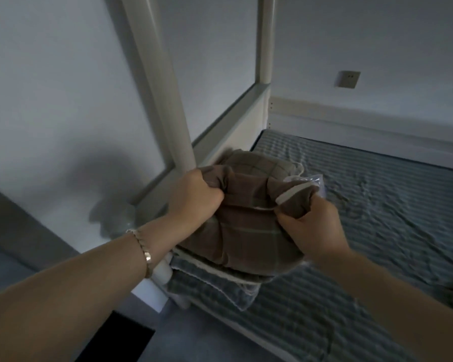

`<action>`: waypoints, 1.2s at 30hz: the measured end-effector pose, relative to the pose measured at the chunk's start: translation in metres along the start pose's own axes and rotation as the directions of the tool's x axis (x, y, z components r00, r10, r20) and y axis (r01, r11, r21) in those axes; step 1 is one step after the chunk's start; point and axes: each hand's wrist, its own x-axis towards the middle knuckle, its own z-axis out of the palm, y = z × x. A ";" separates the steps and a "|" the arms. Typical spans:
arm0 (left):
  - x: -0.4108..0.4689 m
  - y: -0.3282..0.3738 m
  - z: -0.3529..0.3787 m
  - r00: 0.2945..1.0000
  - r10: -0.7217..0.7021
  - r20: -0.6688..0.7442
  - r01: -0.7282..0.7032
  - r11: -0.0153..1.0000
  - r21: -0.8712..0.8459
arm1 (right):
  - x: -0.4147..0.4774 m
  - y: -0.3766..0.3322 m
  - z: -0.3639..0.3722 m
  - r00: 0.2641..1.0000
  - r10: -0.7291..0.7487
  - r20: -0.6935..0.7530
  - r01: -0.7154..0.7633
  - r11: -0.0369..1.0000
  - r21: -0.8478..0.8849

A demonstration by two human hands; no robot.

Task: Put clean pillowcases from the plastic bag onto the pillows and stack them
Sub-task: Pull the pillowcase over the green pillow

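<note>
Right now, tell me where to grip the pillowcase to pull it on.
Grip the pillowcase at its open white-edged hem, one hand on each side, coming from the near end. The left hand and right hand already clutch bunched fabric there. The cloth is gathered over the pillow, so pulling the hem evenly toward you should probably slide it on.

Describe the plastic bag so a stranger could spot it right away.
Start at the striped mattress and go to its corner by the white bed post. Just beyond the right hand, behind the brown plaid pillow, clear crinkled plastic pokes out, the only shiny, see-through thing there.
</note>
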 end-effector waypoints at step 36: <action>0.277 -0.153 0.124 0.654 -0.248 0.715 0.445 0.890 -0.098 | 0.245 0.117 0.180 0.635 0.769 0.074 -0.764 0.613 0.201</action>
